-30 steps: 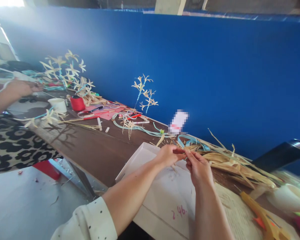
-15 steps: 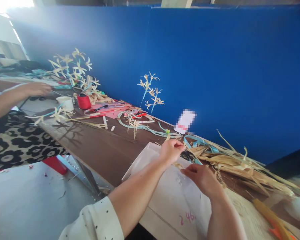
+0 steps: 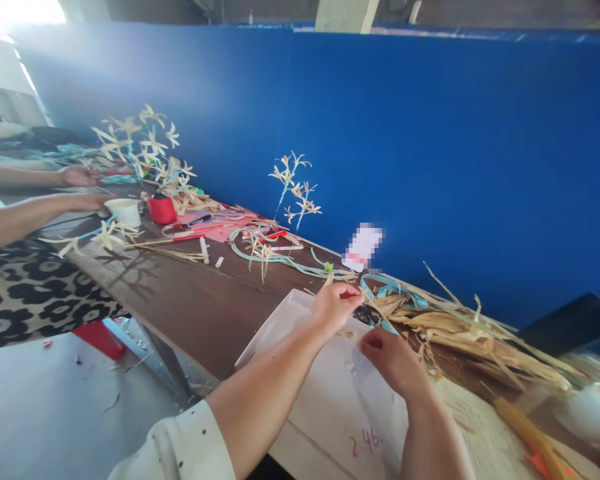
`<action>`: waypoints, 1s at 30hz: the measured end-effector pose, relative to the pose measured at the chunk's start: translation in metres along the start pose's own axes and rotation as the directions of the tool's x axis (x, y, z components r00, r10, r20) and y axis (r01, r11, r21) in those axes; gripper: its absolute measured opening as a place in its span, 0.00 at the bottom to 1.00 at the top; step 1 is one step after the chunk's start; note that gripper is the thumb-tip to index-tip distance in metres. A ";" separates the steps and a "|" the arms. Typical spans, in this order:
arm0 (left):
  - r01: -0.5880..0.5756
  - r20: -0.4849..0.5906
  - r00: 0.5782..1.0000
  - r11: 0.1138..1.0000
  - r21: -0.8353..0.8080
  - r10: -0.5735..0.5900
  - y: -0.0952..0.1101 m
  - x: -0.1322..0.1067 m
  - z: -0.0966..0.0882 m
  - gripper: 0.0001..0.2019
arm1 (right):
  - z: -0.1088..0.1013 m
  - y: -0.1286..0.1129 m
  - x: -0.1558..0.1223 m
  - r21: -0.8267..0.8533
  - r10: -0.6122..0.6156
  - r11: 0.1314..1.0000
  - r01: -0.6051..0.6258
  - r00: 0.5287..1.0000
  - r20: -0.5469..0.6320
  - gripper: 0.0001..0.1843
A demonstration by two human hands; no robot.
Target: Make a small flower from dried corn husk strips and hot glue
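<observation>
My left hand [image 3: 336, 308] is over the far edge of a white tray [image 3: 273, 328], its thumb and fingertips pinched together. What is between them is too small to make out. A thin pale strip [image 3: 375, 305] runs beside its fingertips. Closer to me, my right hand [image 3: 393, 357] has its fingers curled and closed above the tray, and anything in them is hidden. Small dried scraps [image 3: 347, 333] lie between the hands. Beyond the tray, dried husk leaves [image 3: 445, 327] are piled beside a blue ribbon [image 3: 387, 283].
A co-worker's hands [image 3: 80, 177] are at the far left, near a white cup [image 3: 126, 212] and a red thread spool [image 3: 162, 209]. Pale straw flowers [image 3: 300, 190] stand before the blue partition [image 3: 430, 133]. Light-blue cords [image 3: 280, 260] and a yellow-handled tool [image 3: 525, 433] lie on the table.
The view has shifted slightly. My two hands keep nearly the same pinched poses over the tray. The co-worker's hands have moved apart, one now beside the white cup.
</observation>
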State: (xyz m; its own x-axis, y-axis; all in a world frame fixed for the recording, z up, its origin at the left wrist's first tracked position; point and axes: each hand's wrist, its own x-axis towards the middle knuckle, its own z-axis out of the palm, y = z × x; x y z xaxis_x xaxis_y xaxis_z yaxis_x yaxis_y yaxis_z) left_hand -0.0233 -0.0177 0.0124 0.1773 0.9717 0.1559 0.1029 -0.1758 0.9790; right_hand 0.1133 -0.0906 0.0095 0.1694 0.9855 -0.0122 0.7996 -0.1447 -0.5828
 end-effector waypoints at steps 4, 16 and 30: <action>0.040 0.034 0.999 0.997 -0.069 -0.038 0.000 0.001 0.000 0.14 | -0.006 -0.003 0.003 0.434 0.086 0.900 0.031 0.965 -0.247 0.13; 0.103 0.150 0.986 0.976 -0.193 -0.075 0.015 -0.011 0.003 0.15 | -0.001 -0.011 0.008 0.882 0.254 0.448 0.148 0.925 -0.284 0.21; 0.036 0.170 0.985 0.993 -0.110 -0.017 0.010 -0.011 0.005 0.14 | -0.003 -0.018 0.006 0.922 0.264 0.355 0.155 0.930 -0.257 0.21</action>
State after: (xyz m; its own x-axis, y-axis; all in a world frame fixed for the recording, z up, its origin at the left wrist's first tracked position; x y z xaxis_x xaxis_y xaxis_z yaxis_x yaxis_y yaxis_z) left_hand -0.0190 -0.0307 0.0199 0.3397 0.9335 0.1145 0.0011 -0.1221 0.9925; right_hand 0.1022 -0.0820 0.0226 0.5165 0.8552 0.0440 -0.2214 0.1830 -0.9579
